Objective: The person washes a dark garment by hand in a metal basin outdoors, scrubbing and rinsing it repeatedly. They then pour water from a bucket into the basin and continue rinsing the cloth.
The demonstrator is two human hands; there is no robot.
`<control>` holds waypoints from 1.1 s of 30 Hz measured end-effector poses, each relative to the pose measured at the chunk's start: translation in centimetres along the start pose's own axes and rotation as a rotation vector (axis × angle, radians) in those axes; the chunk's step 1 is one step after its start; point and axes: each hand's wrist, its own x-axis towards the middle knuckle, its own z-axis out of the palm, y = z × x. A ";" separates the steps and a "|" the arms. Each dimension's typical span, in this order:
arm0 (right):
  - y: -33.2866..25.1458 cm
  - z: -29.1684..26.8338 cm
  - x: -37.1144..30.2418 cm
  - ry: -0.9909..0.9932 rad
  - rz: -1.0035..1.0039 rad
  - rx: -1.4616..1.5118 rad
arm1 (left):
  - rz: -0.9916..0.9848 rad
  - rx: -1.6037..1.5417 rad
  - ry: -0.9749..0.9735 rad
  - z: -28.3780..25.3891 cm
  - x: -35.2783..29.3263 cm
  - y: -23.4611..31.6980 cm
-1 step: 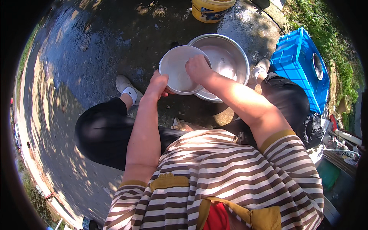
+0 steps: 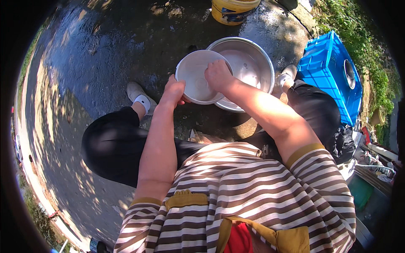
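My left hand grips the near left rim of a round pale metal bowl, which is tilted so its inside shows. My right hand is inside that bowl, its fingers curled against the right part of the inner wall. Whatever these fingers hold, if anything, is hidden beneath the hand. Below and to the right of the bowl stands a larger metal basin with what looks like shallow water in it. The bowl overlaps the basin's left side.
A yellow bucket stands beyond the basin on wet ground. At the right, a blue plastic crate has a round metal item in it. My shoes flank the basin. A black plastic bag lies by my right knee, near assorted clutter.
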 end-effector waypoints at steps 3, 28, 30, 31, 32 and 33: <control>-0.1 -0.2 -0.9 -0.121 -0.077 0.074 | 0.166 0.244 0.314 0.6 0.6 -0.4; -3.2 -2.3 -6.1 -0.576 0.017 0.955 | 0.466 0.214 0.434 4.1 0.2 1.1; -4.7 -1.1 -6.2 -0.484 0.126 1.368 | 0.438 0.198 0.455 4.4 -0.5 1.4; -5.4 -0.4 -6.3 -0.428 0.181 1.574 | 0.522 0.224 0.472 4.6 -1.0 1.7; -5.9 -0.6 -6.2 -0.362 0.231 1.781 | 0.606 0.254 0.494 4.3 -2.0 2.3; -6.2 -0.9 -6.2 -0.289 0.282 1.986 | 0.691 0.284 0.515 4.1 -2.5 2.7</control>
